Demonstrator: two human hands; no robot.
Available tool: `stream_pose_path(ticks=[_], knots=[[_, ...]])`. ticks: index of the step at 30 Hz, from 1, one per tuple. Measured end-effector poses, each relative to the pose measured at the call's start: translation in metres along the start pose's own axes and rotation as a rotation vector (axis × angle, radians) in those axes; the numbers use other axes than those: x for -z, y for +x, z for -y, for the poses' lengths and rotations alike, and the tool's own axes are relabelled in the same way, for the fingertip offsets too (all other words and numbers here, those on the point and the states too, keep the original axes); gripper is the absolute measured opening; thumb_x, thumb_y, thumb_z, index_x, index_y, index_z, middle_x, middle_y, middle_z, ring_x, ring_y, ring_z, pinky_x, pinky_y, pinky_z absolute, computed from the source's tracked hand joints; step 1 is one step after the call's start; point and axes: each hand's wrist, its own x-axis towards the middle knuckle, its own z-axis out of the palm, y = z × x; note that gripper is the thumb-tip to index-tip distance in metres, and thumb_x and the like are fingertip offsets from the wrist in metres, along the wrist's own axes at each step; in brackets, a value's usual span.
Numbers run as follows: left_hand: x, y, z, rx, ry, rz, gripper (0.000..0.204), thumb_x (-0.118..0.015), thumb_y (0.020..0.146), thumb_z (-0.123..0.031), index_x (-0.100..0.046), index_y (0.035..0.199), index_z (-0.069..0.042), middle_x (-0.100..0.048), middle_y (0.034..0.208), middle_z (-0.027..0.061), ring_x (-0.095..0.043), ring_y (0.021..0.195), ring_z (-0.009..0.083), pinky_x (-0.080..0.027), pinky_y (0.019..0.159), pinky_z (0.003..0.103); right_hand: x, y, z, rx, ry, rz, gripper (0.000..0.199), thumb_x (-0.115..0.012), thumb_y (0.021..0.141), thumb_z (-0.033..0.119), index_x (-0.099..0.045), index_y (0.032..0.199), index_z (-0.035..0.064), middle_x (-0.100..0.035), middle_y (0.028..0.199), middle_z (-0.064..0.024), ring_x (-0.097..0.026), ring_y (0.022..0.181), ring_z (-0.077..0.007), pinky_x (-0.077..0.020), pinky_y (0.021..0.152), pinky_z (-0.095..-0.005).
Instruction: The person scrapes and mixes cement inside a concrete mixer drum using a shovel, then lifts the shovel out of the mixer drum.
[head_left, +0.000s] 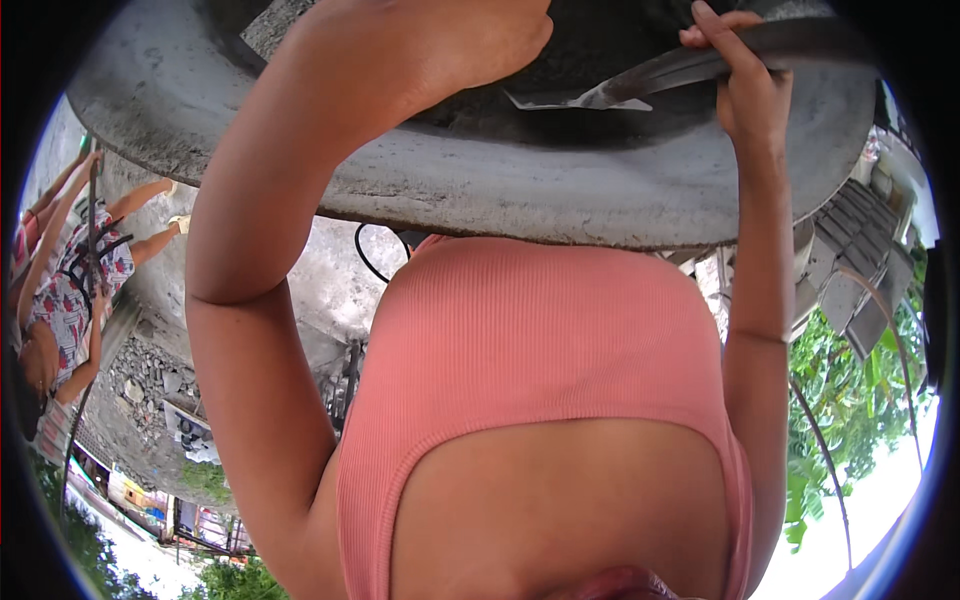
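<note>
A large round grey vessel (600,190) with a thick, dusty curved wall stands close against my body, its inside dark. My right hand (755,85), over its right side, is closed around a long dark flat strip (680,68). One end of the strip runs off to the upper right. Its other end splits into pale, pointed tips above the dark inside. My left hand (480,40) is bent inward over the vessel with its fingers curled. The upper edge of the picture cuts it off, so what it holds, if anything, is hidden.
At the far left another person in a patterned garment (75,270) holds a long dark pole. Rubble (140,390) covers the ground there. Grey blocks (855,260) are stacked on the right, with green leaves (850,400) beside them. A thin dark cable loop (375,250) shows near my left side.
</note>
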Motion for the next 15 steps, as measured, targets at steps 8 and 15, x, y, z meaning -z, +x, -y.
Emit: stream_pose_path(ticks=[8, 15], knots=[[0.006, 0.011, 0.001, 0.072, -0.001, 0.174, 0.024, -0.045, 0.086, -0.019, -0.059, 0.078, -0.001, -0.062, 0.070, 0.0141, -0.061, 0.071, 0.0300, -0.049, 0.065, 0.039, 0.114, 0.040, 0.046, 0.133, -0.007, 0.440, 0.022, -0.046, 0.084, 0.000, -0.063, 0.100, -0.0021, -0.065, 0.092, -0.0167, -0.061, 0.094, -0.0277, -0.0445, 0.091, -0.0382], [0.000, 0.012, 0.006, 0.092, -0.029, 0.145, 0.026, -0.045, 0.086, -0.020, -0.060, 0.080, 0.001, -0.062, 0.073, 0.0155, -0.061, 0.075, 0.0319, -0.049, 0.069, 0.040, 0.018, -0.002, -0.021, -0.056, -0.314, -0.034, 0.013, -0.058, 0.082, 0.004, -0.062, 0.090, -0.0044, -0.066, 0.087, -0.0159, -0.063, 0.086, -0.0215, -0.0483, 0.085, -0.0348]])
